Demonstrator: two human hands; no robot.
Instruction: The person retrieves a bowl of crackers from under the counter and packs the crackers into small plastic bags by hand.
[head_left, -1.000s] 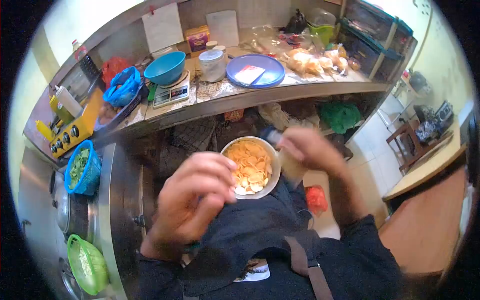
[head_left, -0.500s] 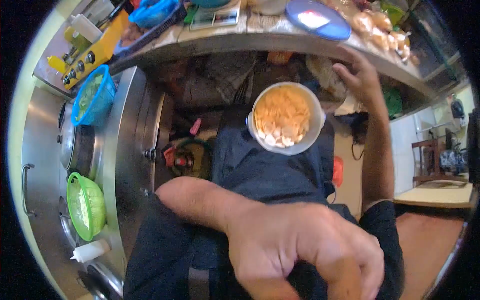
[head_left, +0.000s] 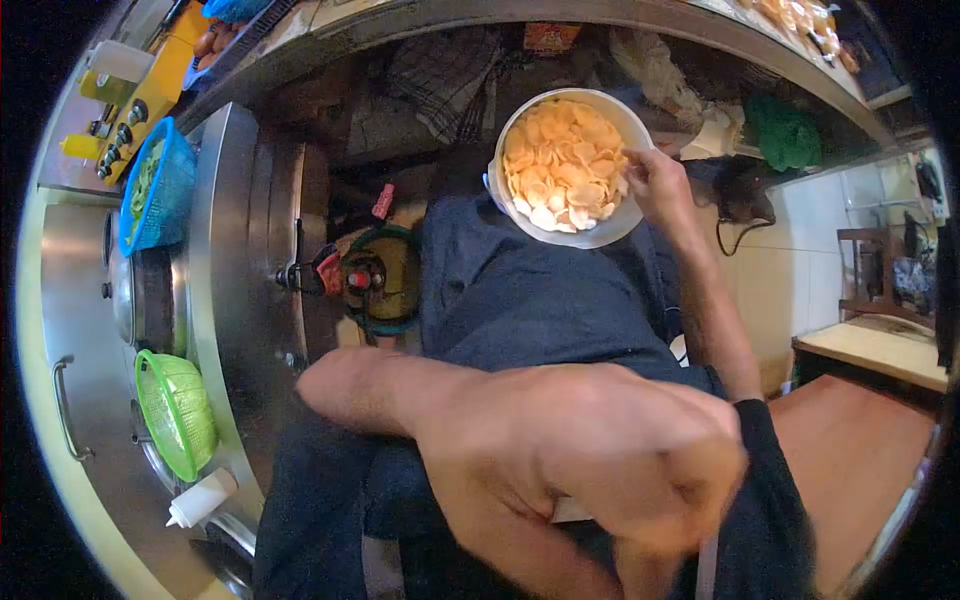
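Observation:
A round metal pot sits at my lap, filled with thin orange and whitish round crackers. My right hand reaches over the pot's right rim, its fingertips bunched together at the crackers; what they pinch, if anything, is hidden. Close to the camera, my left hand is curled with its fingers bent downward. A small pale patch shows in the gap under its knuckles, but I cannot make out what it is.
On the left, a steel counter carries a blue basket of greens, a green basket and a white squeeze bottle. A gas burner stands farther back. The worktop edge runs across the front, with bagged food at right.
My right hand has come down from near the worktop edge to the pot's right rim. The view has tilted down, so the pot appears higher. My left hand stays curled near the camera.

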